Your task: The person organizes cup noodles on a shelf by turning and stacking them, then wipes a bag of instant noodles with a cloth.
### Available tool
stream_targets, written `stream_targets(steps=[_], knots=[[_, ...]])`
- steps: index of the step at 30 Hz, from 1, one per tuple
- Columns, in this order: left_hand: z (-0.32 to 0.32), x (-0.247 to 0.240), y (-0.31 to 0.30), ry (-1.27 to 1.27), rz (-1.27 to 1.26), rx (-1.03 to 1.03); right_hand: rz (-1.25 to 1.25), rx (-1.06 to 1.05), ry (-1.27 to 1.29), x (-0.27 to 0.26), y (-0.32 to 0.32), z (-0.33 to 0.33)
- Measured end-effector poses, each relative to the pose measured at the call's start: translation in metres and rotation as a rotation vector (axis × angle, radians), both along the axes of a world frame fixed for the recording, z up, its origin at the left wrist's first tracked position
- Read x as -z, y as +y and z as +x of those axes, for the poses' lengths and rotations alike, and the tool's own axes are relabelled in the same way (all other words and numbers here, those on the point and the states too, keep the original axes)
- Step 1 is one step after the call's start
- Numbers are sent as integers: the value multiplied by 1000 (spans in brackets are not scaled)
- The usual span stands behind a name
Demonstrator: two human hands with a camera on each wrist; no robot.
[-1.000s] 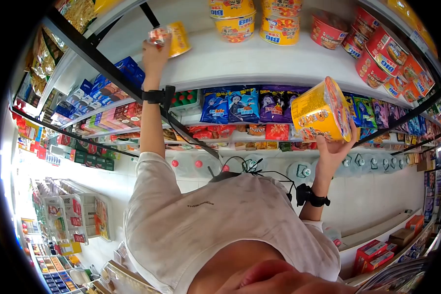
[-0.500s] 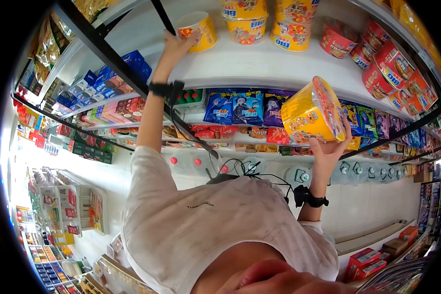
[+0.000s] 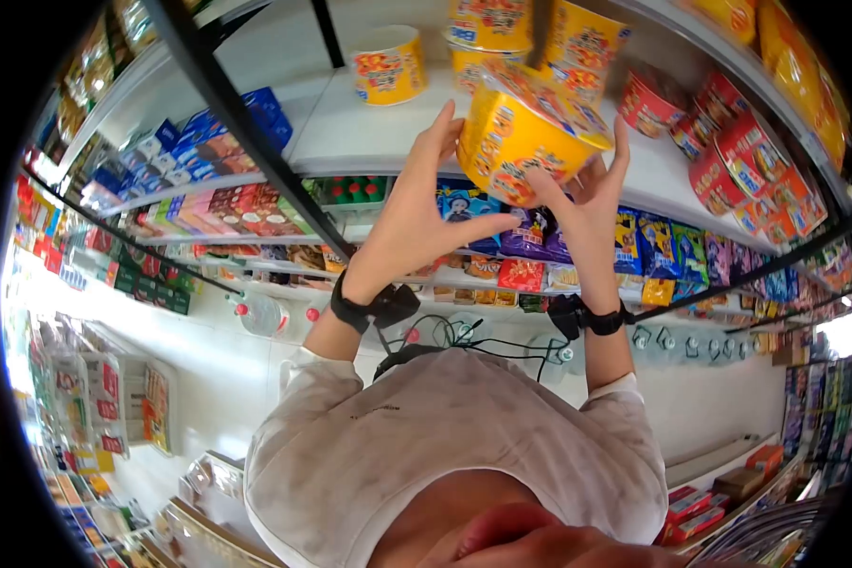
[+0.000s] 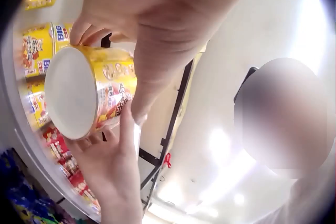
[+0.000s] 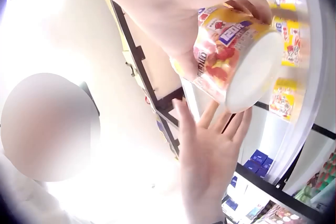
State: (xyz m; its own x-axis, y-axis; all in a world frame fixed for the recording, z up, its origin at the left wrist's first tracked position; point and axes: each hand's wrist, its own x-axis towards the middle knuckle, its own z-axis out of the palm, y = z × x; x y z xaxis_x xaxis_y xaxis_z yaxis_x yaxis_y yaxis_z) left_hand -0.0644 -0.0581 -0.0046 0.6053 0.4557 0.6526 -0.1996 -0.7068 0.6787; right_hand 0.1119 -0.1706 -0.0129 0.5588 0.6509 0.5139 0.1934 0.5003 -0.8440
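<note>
A large yellow instant noodle tub (image 3: pixel 506 137) is held tilted in front of the upper shelf. My right hand (image 3: pixel 592 222) grips it from the right, its thumb across the printed side. On the other side my left hand (image 3: pixel 402 218) is spread wide, fingertips right at the tub and thumb held away below it. In the right wrist view, the left palm (image 5: pixel 210 155) faces the tub with the fingers nearly straight. The tub's pale round base (image 4: pixel 71 92) shows in the left wrist view. A similar yellow tub (image 3: pixel 389 71) stands alone on the shelf, left of my hands.
Yellow tubs (image 3: pixel 585 43) stand stacked behind the held tub, with red noodle tubs (image 3: pixel 653 97) to their right. The white shelf (image 3: pixel 336 123) has a black upright (image 3: pixel 246 123) on its left. Below hang colourful snack bags (image 3: pixel 658 244); water bottles (image 3: pixel 260 314) stand on the floor.
My left hand has left the yellow tub on the far left of the shelf and come across to the held tub. The right hand has raised that tub and moved it left.
</note>
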Motion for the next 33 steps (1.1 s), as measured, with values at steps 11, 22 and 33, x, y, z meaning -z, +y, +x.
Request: stream_targets(steps=[11, 22, 33], knots=[[-11, -1, 128, -287, 120, -338, 21, -107, -536, -25, 143, -10], [21, -25, 262, -120, 100, -390, -35, -142, -511, -33, 261, 13], [20, -33, 260, 8, -86, -169, -281, -25, -559, -24, 300, 30]])
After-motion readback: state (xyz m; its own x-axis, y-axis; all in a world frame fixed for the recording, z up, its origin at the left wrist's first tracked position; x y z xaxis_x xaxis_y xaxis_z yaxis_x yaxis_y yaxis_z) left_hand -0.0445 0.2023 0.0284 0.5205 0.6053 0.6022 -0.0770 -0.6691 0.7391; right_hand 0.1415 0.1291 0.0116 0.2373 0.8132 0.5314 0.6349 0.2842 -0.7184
